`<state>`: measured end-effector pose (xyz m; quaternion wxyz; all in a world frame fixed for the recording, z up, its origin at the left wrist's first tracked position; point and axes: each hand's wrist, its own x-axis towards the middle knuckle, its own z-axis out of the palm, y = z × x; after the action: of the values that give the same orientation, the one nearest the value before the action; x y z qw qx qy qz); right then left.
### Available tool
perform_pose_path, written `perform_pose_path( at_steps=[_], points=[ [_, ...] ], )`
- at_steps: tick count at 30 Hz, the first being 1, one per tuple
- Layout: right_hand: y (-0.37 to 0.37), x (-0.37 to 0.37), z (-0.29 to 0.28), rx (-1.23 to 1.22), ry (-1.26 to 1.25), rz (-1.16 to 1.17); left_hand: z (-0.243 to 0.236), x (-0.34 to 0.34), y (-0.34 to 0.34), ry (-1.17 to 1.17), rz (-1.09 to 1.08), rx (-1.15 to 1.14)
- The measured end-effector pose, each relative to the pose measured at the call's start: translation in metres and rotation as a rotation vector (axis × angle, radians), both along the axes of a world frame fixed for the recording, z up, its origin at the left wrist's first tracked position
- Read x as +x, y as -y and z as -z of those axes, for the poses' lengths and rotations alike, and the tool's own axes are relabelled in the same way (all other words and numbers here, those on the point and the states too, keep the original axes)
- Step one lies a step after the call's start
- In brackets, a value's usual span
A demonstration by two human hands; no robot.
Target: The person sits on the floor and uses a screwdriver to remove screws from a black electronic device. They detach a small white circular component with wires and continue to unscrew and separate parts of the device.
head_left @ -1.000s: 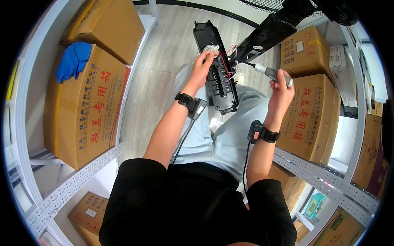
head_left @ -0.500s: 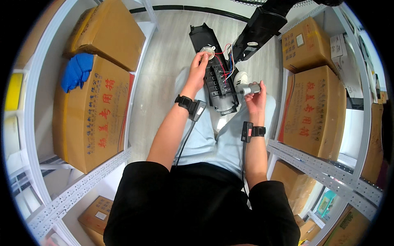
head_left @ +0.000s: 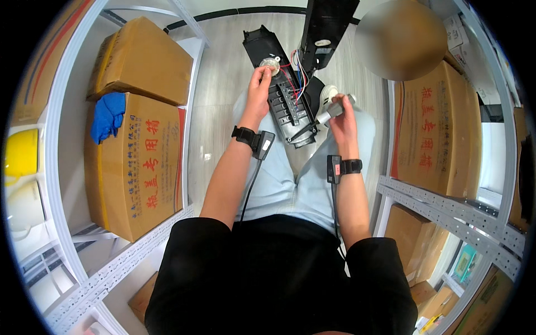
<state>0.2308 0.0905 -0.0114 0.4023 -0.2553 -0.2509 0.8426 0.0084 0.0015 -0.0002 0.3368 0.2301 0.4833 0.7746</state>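
Between two white metal shelving units, a left one (head_left: 100, 285) and a right one (head_left: 452, 218), the downward head view shows a seated person in a black T-shirt (head_left: 279, 268) and pale blue trousers (head_left: 273, 195).

In front of the knees, slightly left of the right hand, is one long, narrow black housing (head_left: 286, 103). It lies at a slant: its far end is a plain, shallow black shell, its middle carries a row of dark ribbed blocks, and its near end is shiny grey. One round, pale disc (head_left: 269, 67) with a small eyelet sits over its far half. Several thin wires (head_left: 302, 70), red, blue and white, run beside it towards one black upright panel (head_left: 330, 28).

The left hand (head_left: 258, 100) pinches the disc's near edge between thumb and fingertips. The right hand (head_left: 343, 123) curls its fingers around one screwdriver (head_left: 324, 118), grey-handled with a black shaft, which points down-left over the housing's grey end; whether the tip touches is unclear. Each wrist wears one black strap.

The left shelving holds two large cardboard boxes (head_left: 137, 167), one beyond the other, their contents hidden; one blue cloth (head_left: 109, 116) drapes over the nearer. The right shelving holds another large carton (head_left: 435, 134), near a round blurred patch, and a smaller carton (head_left: 409, 240) lower down.
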Motion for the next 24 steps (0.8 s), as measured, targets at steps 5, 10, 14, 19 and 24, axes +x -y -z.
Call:
perform_pose_path(
  at_steps=[5, 10, 14, 19, 24],
  points=[
    [0.005, 0.000, -0.009, 0.087, 0.107, -0.190, 0.000, 0.003, -0.002, -0.015, -0.013, -0.023],
    [0.012, -0.003, -0.022, -0.016, -0.039, -0.391, 0.008, -0.003, -0.003, -0.008, 0.018, -0.051],
    [0.017, -0.009, -0.017, -0.045, -0.118, -0.506, 0.009, -0.005, -0.004, 0.050, 0.061, -0.044],
    [0.026, -0.017, -0.022, 0.046, -0.077, -0.528, 0.001, 0.001, -0.002, 0.015, 0.037, -0.059],
    [0.030, -0.019, -0.021, 0.003, 0.071, -0.480, 0.002, 0.002, -0.001, -0.035, 0.040, -0.064]
  ],
)
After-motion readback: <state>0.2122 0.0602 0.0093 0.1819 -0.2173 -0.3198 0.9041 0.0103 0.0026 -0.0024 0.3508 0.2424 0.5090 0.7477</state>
